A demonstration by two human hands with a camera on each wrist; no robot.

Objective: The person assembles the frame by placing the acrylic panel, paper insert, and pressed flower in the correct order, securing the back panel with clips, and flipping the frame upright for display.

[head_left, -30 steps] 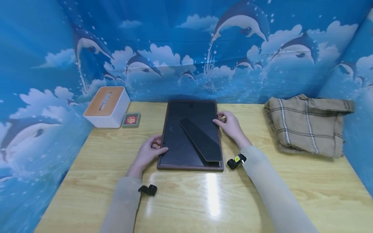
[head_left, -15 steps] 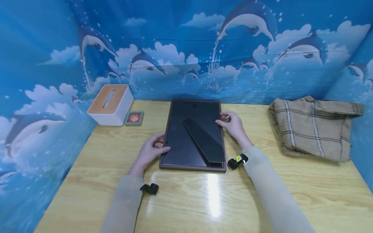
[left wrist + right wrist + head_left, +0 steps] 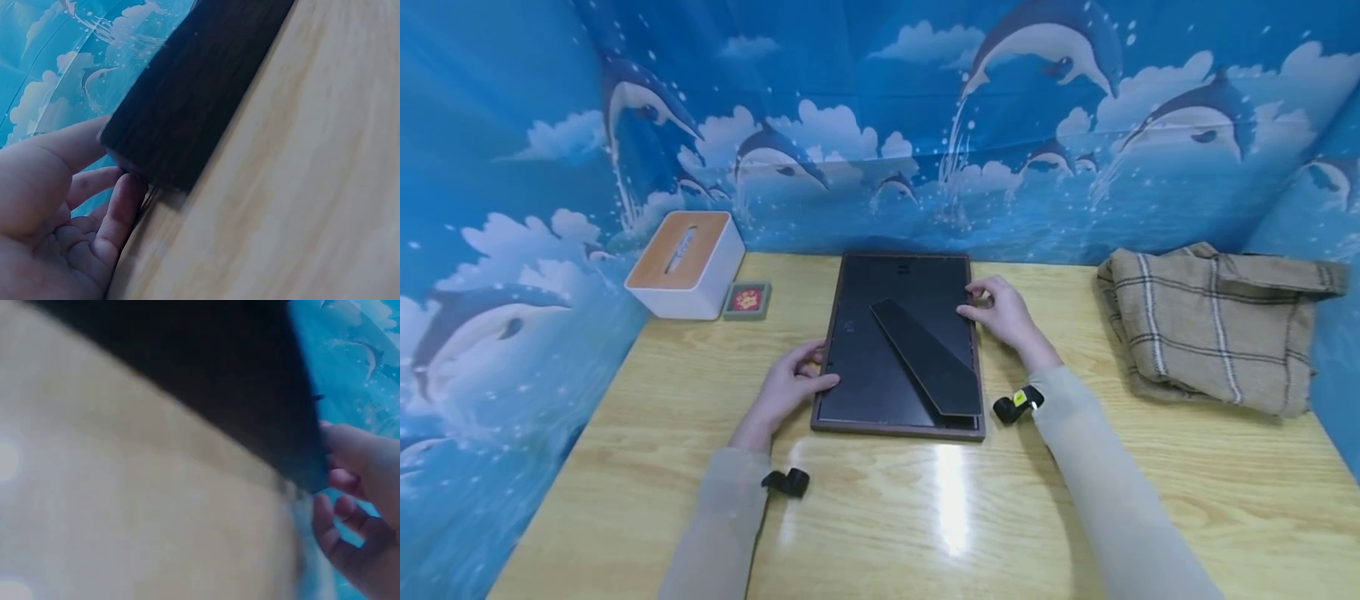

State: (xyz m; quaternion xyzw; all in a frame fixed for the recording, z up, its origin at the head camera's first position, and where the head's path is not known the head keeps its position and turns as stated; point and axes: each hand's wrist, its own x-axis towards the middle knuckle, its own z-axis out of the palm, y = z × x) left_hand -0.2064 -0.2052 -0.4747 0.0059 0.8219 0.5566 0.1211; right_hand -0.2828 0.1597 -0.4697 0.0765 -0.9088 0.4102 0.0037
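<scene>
A dark picture frame (image 3: 865,367) lies face down on the table, its back upward. Its black stand leg (image 3: 928,362) slants across the backing, with the wider lower end raised a little. My left hand (image 3: 786,387) grips the lower left edge, thumb on top and fingers curled at the side. On the upper right edge, my right hand (image 3: 1003,312) holds the frame between thumb and fingers. In the left wrist view the fingers (image 3: 119,209) meet the frame's side near the tabletop. The right wrist view is blurred, with the fingertips (image 3: 344,481) at the frame's edge.
At the back left stands a white tissue box (image 3: 688,267) with a wood-coloured top. Beside it lies a small green square coaster (image 3: 747,300) with a red centre. A folded brown checked cloth (image 3: 1217,333) sits at the right. A dolphin-print curtain (image 3: 850,125) borders the table.
The head view has shifted slightly. Both hands stay on the frame's edges, with the right hand a touch farther back along its side. The frame looks nearly unmoved.
</scene>
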